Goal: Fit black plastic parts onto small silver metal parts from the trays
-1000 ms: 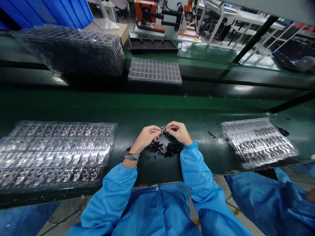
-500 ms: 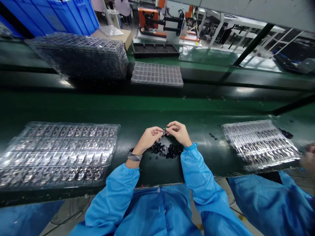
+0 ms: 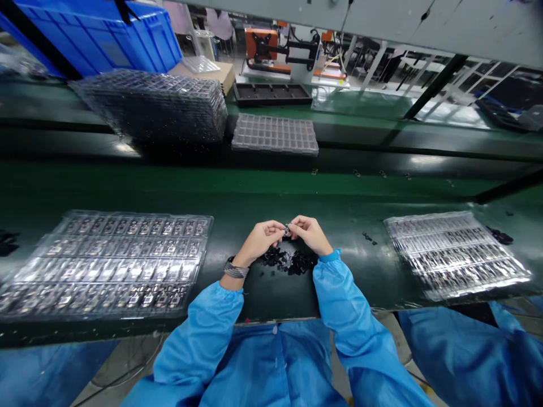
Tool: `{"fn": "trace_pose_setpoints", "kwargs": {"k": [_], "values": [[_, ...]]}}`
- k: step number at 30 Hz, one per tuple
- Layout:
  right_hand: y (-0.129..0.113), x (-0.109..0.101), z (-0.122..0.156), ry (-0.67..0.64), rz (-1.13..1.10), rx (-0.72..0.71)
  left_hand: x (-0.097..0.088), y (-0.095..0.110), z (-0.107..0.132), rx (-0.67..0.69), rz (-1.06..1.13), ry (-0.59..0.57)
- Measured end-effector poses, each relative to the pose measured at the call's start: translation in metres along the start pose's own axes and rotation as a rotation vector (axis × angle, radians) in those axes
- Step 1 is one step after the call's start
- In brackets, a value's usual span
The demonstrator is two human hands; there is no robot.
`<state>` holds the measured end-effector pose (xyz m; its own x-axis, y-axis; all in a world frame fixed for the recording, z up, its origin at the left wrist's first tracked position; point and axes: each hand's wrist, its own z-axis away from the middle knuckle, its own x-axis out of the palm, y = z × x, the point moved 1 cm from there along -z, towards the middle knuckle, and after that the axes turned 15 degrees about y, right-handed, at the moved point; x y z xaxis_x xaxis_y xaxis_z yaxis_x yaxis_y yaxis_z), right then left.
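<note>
Between the fingertips of both hands sits a small electronic part [image 3: 287, 230], metallic and dark, too small to make out fully. My left hand [image 3: 263, 237] pinches it from the left, a patterned band around that wrist. From the right, my right hand [image 3: 310, 233] closes thumb and fingers on the same part. Just below the hands lies a loose pile of small black pieces [image 3: 292, 261] on the dark green bench [image 3: 271, 299]. Left of me rests a clear tray [image 3: 207, 226] with rows of small circuit-board parts in its pockets.
Another filled clear tray [image 3: 392, 226] lies at the right, a few black bits [image 3: 369, 238] beside it. Beyond stand a tall stack of clear trays [image 3: 161, 107], a single clear tray [image 3: 275, 134], a black tray [image 3: 272, 95] and a blue bin [image 3: 102, 42]. Co-workers' blue sleeves flank the bench.
The view has shifted slightly, so the scene sits a little lower and farther right. Both hands still hold the small part together. A co-worker's hand at the far right has left view.
</note>
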<state>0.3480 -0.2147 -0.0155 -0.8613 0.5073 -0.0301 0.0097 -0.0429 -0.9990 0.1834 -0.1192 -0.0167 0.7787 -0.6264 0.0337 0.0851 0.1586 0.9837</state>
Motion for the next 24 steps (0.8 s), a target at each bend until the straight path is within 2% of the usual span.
{"fn": "trace_pose_setpoints", "kwargs": {"k": [4, 6, 8, 10, 12, 15, 18, 20, 22, 24], "values": [[-0.002, -0.003, -0.002, 0.038, -0.011, -0.023, 0.002, 0.013, 0.009, 0.029, 0.029, 0.016], [0.001, -0.007, -0.004, 0.073, 0.005, -0.029, -0.003, 0.024, 0.025, 0.064, 0.026, 0.079], [0.007, -0.009, -0.005, 0.111, 0.096, -0.059, -0.018, 0.037, 0.05, 0.101, -0.021, 0.164], [0.011, -0.008, -0.004, 0.109, 0.23, -0.115, -0.041, 0.05, 0.083, 0.124, -0.112, 0.256], [0.013, -0.003, -0.001, 0.061, 0.361, -0.18, -0.073, 0.063, 0.119, 0.136, -0.224, 0.377], [0.012, 0.008, 0.006, -0.015, 0.512, -0.259, -0.129, 0.075, 0.166, 0.14, -0.375, 0.638], [0.011, 0.015, 0.009, -0.018, 0.563, -0.293, -0.182, 0.068, 0.198, 0.073, -0.465, 0.868], [0.012, 0.015, 0.008, 0.007, 0.564, -0.295, -0.205, 0.053, 0.207, -0.01, -0.492, 0.933], [0.014, 0.014, 0.006, 0.029, 0.559, -0.286, -0.214, 0.035, 0.206, -0.081, -0.501, 0.93], [0.016, 0.012, 0.003, 0.038, 0.553, -0.275, -0.21, 0.02, 0.196, -0.094, -0.535, 0.9]]}}
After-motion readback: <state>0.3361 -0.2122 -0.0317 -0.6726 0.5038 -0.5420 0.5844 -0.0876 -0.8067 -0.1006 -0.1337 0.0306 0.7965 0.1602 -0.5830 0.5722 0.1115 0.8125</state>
